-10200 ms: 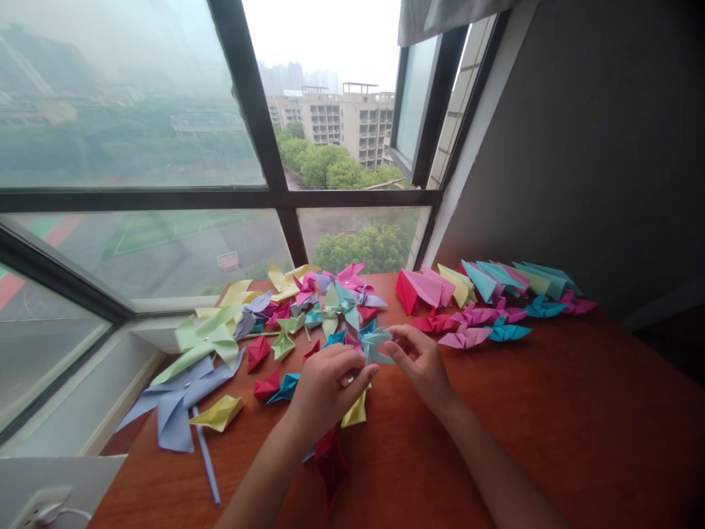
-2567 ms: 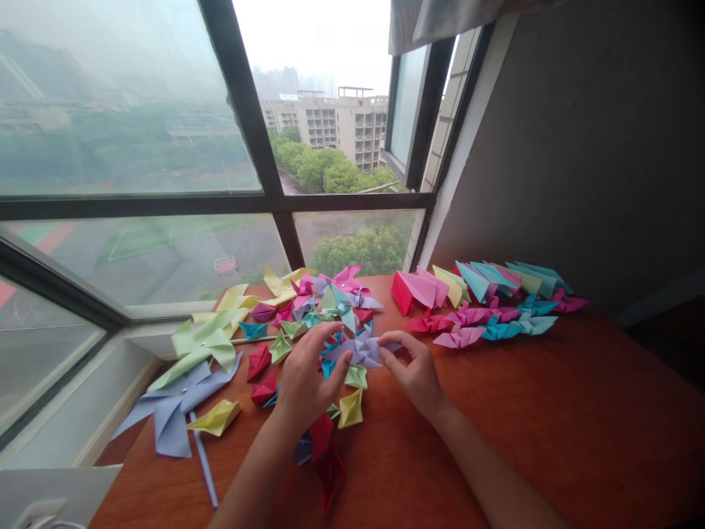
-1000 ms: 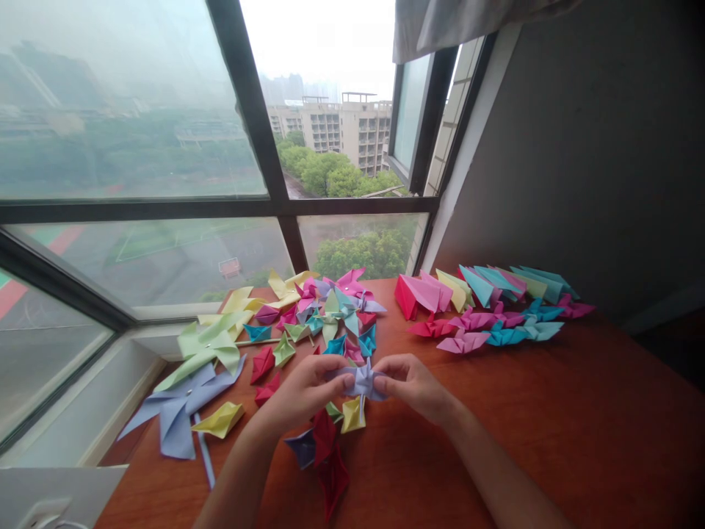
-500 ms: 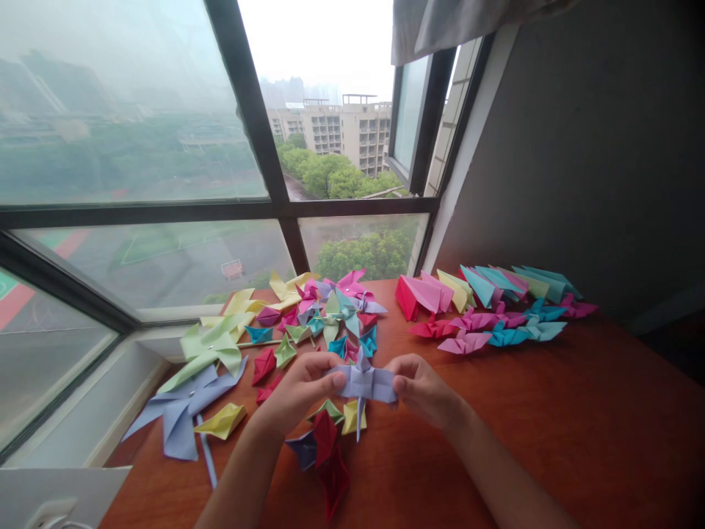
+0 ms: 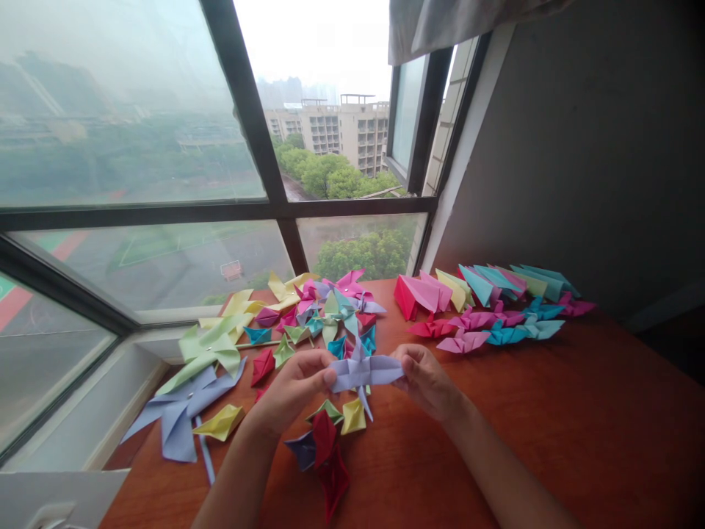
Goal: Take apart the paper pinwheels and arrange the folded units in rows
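Observation:
A lavender origami crane (image 5: 361, 372) is held above the table between my two hands, its wings spread sideways. My left hand (image 5: 300, 380) pinches the left wing tip between thumb and fingers. At the other side, my right hand (image 5: 427, 378) pinches the right wing tip. One thin point of the crane rises at its middle and another hangs below. Just under it on the table lie a yellow folded paper piece (image 5: 353, 416) and a dark red folded paper piece (image 5: 333, 477). My left forearm hides part of the table.
Paper pinwheels, a pale green one (image 5: 212, 345) and a lavender one (image 5: 187, 408), lie to the left. Small folded papers crowd the back middle. Paper planes (image 5: 496, 283) and folded cranes (image 5: 463, 340) line the back right of the wooden table (image 5: 551, 426). Windows (image 5: 132, 264) rise behind.
The crane's wings are drawn out wider and flatter between my hands. My right hand has moved slightly right and up, and the hanging point has swung to the right.

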The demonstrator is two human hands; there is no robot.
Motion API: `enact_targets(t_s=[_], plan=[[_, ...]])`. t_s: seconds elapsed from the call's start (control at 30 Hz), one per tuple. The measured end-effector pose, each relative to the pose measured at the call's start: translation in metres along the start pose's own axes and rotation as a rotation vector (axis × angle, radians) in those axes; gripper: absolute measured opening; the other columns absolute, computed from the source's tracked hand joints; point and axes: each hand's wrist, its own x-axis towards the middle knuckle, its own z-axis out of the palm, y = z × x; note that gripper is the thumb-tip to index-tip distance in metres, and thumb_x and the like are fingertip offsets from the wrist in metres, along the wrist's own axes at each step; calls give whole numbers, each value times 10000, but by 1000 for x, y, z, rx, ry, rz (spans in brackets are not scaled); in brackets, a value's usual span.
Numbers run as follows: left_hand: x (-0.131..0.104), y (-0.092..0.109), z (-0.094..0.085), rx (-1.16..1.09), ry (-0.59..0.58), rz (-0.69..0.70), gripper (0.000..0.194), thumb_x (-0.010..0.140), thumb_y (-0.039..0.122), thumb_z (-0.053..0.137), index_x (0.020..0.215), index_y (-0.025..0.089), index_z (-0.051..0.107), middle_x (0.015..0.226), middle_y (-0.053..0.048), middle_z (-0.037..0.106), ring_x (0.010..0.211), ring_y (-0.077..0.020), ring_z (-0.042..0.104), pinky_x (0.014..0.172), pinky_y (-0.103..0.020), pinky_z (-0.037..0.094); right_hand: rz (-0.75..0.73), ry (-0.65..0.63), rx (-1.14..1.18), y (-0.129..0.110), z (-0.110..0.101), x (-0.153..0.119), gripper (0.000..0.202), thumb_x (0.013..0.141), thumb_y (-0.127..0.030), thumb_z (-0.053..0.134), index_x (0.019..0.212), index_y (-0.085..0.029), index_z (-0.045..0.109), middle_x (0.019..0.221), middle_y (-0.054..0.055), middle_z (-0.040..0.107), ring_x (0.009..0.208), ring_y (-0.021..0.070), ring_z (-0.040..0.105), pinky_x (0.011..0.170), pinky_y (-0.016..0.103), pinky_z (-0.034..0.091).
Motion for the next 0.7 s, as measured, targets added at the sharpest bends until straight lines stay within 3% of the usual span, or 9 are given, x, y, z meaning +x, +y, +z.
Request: enact_targets(t_s=[0.17, 0.43, 0.57, 0.7], plan=[[1, 2, -2, 30, 16, -4, 368, 734, 464, 801, 693, 129, 656, 568, -1, 615, 525, -100, 526, 532, -192, 409, -64, 40, 57, 0, -1, 3, 473, 737, -557, 777, 591, -178, 534, 527, -38, 452, 533, 88, 383, 535, 232, 255], [0, 3, -5, 28, -25, -20, 262, 784, 368, 783, 717, 132, 693, 549, 4, 619, 515, -83, 518, 531, -175, 395, -90, 105, 63, 1, -4, 4, 470, 741, -556, 774, 597, -184, 525, 531, -44, 445, 538, 89, 374, 548, 237, 272], [1, 2, -6, 51, 5, -29, 267, 797, 375, 768, 715, 133, 692, 528, 9, 613, 500, -75, 508, 523, -169, 384, -85, 237, -22, 3, -6, 8, 495, 723, -579, 774, 598, -183, 505, 535, -53, 437, 535, 82, 364, 541, 230, 278], [5, 3, -1, 142, 102, -45, 281, 795, 399, 758, 716, 141, 680, 555, 7, 640, 508, -82, 518, 520, -173, 386, -147, 449, -244, 5, -5, 10, 458, 813, -581, 681, 632, -185, 539, 560, -38, 495, 548, 93, 422, 546, 229, 328]])
